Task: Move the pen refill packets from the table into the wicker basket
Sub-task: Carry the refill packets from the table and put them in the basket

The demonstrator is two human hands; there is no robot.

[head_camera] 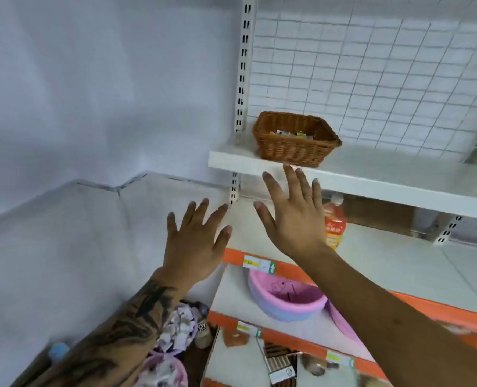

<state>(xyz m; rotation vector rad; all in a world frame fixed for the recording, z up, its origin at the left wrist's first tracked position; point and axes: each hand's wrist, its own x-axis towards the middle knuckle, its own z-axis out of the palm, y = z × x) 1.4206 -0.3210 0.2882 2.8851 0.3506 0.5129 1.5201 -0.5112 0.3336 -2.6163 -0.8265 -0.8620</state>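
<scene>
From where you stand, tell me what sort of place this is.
Probably a shop aisle. White metal shelving on slotted uprights with a wire grid back, orange shelf edges carrying yellow price tags, and stocked goods such as pink plastic bowls and a brown wicker basket all suggest retail.

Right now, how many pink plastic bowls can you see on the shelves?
2. One pink bowl sits on the shelf below the orange price strip. A second pink bowl lies just to its right, mostly hidden behind the right forearm. More may be hidden.
</scene>
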